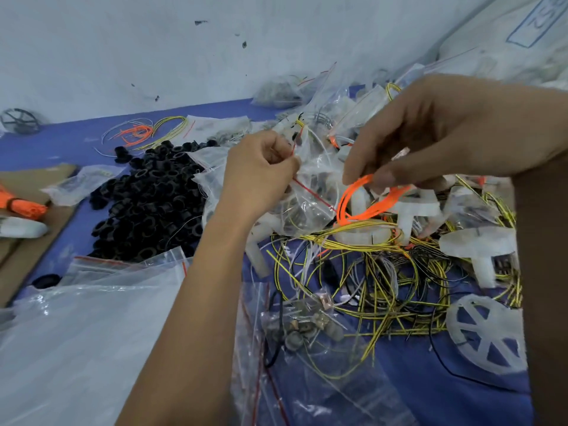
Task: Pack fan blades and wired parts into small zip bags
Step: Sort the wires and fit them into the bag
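Observation:
My left hand pinches the red-striped mouth of a small clear zip bag that hangs over the pile. My right hand holds a loop of orange wire just right of the bag's mouth, with a white fan blade close under its fingers. Below lie tangled yellow, black and white wires. More white fan blades lie at the right, and a white spoked wheel sits lower right.
A heap of black plastic rings lies left of centre on the blue table. Empty zip bags cover the lower left, a filled bag sits bottom centre, cardboard is at the left edge, and packed bags pile against the wall.

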A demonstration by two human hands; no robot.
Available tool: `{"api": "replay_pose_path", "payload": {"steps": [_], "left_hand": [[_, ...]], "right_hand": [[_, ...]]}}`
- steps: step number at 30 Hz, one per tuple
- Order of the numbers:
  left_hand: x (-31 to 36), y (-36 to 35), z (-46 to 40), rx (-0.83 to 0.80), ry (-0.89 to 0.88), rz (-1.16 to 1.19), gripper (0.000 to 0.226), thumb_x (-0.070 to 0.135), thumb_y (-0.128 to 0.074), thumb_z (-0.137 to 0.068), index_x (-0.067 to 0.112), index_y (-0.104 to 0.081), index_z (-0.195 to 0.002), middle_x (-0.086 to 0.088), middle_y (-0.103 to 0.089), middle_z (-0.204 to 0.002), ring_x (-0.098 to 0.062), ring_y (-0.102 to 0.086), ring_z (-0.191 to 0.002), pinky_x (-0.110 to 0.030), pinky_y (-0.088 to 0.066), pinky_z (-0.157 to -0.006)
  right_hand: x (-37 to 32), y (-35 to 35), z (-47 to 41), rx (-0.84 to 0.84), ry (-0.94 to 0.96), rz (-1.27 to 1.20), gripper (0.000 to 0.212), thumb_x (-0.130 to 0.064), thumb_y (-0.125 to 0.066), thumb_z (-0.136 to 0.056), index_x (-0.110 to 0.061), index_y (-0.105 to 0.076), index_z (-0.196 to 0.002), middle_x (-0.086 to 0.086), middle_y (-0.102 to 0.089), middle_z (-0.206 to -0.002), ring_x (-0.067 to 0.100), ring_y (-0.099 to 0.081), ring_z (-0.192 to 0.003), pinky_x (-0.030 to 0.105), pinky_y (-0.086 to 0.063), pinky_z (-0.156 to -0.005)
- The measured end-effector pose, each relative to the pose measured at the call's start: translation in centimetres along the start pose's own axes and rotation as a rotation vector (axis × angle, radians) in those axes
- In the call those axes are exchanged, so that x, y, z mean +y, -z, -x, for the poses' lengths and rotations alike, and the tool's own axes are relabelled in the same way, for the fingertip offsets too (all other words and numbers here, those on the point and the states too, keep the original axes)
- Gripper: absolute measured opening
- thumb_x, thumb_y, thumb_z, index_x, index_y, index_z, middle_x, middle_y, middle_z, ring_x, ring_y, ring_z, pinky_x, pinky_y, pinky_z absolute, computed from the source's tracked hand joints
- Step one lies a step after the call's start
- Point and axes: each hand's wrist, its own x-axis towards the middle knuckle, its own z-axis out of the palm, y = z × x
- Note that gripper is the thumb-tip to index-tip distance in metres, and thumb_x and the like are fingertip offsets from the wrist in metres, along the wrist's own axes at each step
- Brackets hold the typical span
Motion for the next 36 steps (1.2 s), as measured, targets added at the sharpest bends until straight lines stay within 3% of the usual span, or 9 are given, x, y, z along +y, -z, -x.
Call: {"api": "replay_pose_path", "payload": {"steps": [4,10,14,17,22,27,32,34,36], "left_hand": [[0.0,0.0,0.1,-0.021,-0.009,0.017,0.019,0.005,-0.071,-0.088,0.015,-0.063,-0.075,-0.007,-0.066,-0.062,-0.015,-0.058,-0.045,-0.023,-0.046,-0.045],[0.4,-0.3,0.6,-0.098,-0.076,0.02,0.016,0.007,-0.074,-0.085,0.02,-0.065,-0.082,0.002,-0.065,-0.069,-0.014,-0.059,-0.053,-0.027,-0.047,-0.054],[1.6,-0.7,1.1,-0.089,-0.226,0.11,0.027,-0.003,-0.077,-0.077,0.016,-0.062,-0.089,-0.002,-0.053,-0.08,-0.016,-0.045,-0.06,-0.025,-0.043,-0.059],[2.6,-0.5,1.4,-0.359,-0.254,0.17,0.015,-0.003,-0.076,-0.084,0.009,-0.069,-0.084,0.0,-0.058,-0.071,-0.003,-0.05,-0.052,-0.011,-0.039,-0.052],[2.6,-1.1,1.9,-0.765,-0.188,-0.154,0.01,0.01,-0.086,-0.08,0.008,-0.077,-0.084,0.019,-0.063,-0.056,0.006,-0.051,-0.049,-0.005,-0.035,-0.051],[2.0,-1.2,2.0,-0.905,-0.098,-0.258,0.011,0.015,-0.089,-0.078,0.013,-0.081,-0.085,0.016,-0.06,-0.053,0.001,-0.047,-0.049,-0.014,-0.036,-0.052],[2.0,-0.3,2.1,-1.026,-0.04,-0.222,0.008,0.017,-0.088,-0.079,0.018,-0.081,-0.078,0.005,-0.064,-0.064,-0.008,-0.048,-0.056,-0.024,-0.038,-0.061],[2.2,-0.1,2.3,-1.053,-0.013,-0.244,0.016,0.029,-0.085,-0.082,0.018,-0.078,-0.075,0.003,-0.063,-0.064,-0.011,-0.049,-0.058,-0.028,-0.041,-0.061],[2.3,-0.5,2.5,-0.99,0.068,-0.189,0.035,0.042,-0.071,-0.093,0.008,-0.074,-0.087,-0.003,-0.071,-0.072,-0.016,-0.056,-0.059,-0.027,-0.048,-0.054]], "right_hand": [[1.2,0.6,0.2,0.079,0.012,-0.054,0.022,-0.009,-0.071,-0.083,-0.016,-0.081,-0.102,0.012,-0.073,-0.077,0.015,-0.056,-0.057,0.022,-0.045,-0.045],[3.6,0.3,-1.4,-0.019,-0.29,0.217,0.022,-0.003,-0.072,-0.09,-0.022,-0.081,-0.094,-0.005,-0.07,-0.063,0.003,-0.05,-0.047,0.015,-0.041,-0.046],[4.5,0.1,-2.0,-0.015,-0.389,0.336,0.025,-0.006,-0.066,-0.093,-0.027,-0.08,-0.092,-0.009,-0.075,-0.073,0.005,-0.06,-0.053,0.015,-0.046,-0.052],[4.6,0.0,-2.0,-0.017,-0.419,0.283,0.025,-0.005,-0.064,-0.095,-0.025,-0.078,-0.091,-0.007,-0.077,-0.079,0.008,-0.07,-0.067,0.021,-0.057,-0.061],[4.3,0.1,-1.7,-0.044,-0.448,0.253,0.02,-0.005,-0.065,-0.094,-0.021,-0.076,-0.091,-0.004,-0.079,-0.081,0.005,-0.072,-0.07,0.021,-0.056,-0.056],[3.9,0.2,-1.4,0.002,-0.461,0.325,0.017,-0.009,-0.072,-0.089,-0.024,-0.078,-0.08,-0.005,-0.077,-0.072,-0.001,-0.061,-0.048,0.016,-0.047,-0.046],[4.1,0.3,-1.6,0.138,-0.464,0.414,0.018,-0.009,-0.071,-0.087,-0.025,-0.078,-0.083,-0.008,-0.076,-0.069,0.011,-0.072,-0.061,0.018,-0.051,-0.05],[4.1,0.4,-1.5,0.165,-0.447,0.42,0.02,-0.008,-0.071,-0.087,-0.026,-0.078,-0.082,-0.009,-0.075,-0.068,0.006,-0.068,-0.055,0.015,-0.047,-0.045],[4.1,0.5,-1.2,0.15,-0.419,0.39,0.02,-0.008,-0.071,-0.088,-0.026,-0.078,-0.082,-0.008,-0.075,-0.069,0.002,-0.063,-0.049,0.013,-0.043,-0.042]]}}
